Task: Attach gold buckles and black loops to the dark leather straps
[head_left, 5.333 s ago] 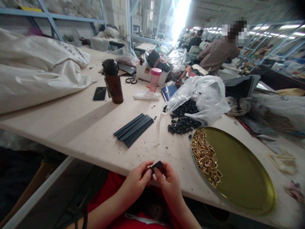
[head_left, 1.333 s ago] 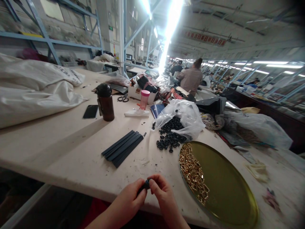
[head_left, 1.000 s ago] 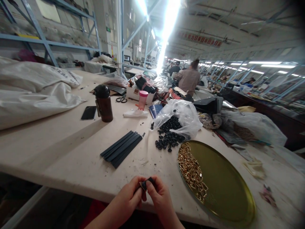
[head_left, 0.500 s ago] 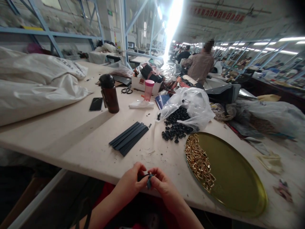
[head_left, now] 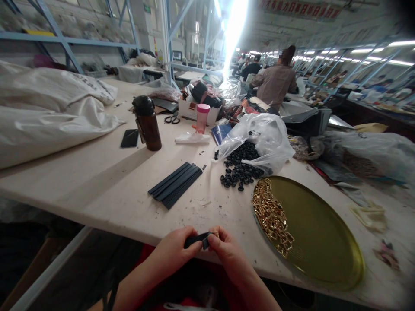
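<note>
Near the front edge of the table, my left hand (head_left: 177, 247) pinches a black strap (head_left: 198, 238), its fingers closed around one part. My right hand (head_left: 227, 250) grips the strap's other end between thumb and fingers, where a bit of gold metal glints, partly hidden. Farther in on the table lies a bundle of flat black strips (head_left: 177, 183). To the right of my hands stands a round gold-coloured tray (head_left: 319, 229), with a heap of gold rectangular buckles (head_left: 270, 216) along its left side. Small black rings (head_left: 241, 175) spill from a clear plastic bag (head_left: 270, 138).
A dark bottle (head_left: 147, 125) stands by a phone (head_left: 129, 138) at the left. Scissors (head_left: 171, 119), a pink-lidded cup (head_left: 202, 119) and a full white box (head_left: 186, 110) sit farther back. A large white sack (head_left: 48, 112) covers the left end. A person (head_left: 275, 82) is in the background.
My hands have shifted slightly down and apart. More of the black strap shows between them, and its end is turned differently. The background person has moved a little right.
</note>
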Motion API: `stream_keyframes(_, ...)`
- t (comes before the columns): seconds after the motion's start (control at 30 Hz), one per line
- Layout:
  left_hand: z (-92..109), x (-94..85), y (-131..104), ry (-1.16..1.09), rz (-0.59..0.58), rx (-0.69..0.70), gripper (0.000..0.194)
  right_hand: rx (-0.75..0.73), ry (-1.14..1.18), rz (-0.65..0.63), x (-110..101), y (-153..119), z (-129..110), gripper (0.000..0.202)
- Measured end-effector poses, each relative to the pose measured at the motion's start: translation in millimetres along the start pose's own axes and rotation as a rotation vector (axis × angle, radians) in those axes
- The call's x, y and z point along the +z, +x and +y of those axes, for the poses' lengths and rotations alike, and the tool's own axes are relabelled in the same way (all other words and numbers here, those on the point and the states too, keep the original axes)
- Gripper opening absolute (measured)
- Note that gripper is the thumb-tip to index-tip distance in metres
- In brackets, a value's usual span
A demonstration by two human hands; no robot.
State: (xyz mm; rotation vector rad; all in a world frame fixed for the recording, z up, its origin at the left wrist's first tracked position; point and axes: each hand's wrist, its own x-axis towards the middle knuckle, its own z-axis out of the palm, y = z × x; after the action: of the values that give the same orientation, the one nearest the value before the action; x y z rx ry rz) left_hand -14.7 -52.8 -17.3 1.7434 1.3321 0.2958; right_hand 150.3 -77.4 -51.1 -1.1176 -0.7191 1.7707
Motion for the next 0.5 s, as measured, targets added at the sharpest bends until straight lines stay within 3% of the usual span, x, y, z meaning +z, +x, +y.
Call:
stream_keyframes(0.1, 3.8, -4.5, -6.4, -0.175, -0.075, 0.02, 0.02, -0.083, -0.131, 0.098, -4.4, 2.3, 2.1, 0.033)
stream_keyframes(0.3, 7.7, 1.2, -6.4, -0.398, -0.15, -0.039, 0.036, -0.165, -0.201, 0.204, -3.0, 6.1, 13.2, 0.035)
stream_keyframes(0.5, -0.8, 9.8, -1.6, -0.355, -0.168, 0.016, 0.039, -0.19, -0.401, 0.023, -9.3, -5.1, 19.6, 0.027)
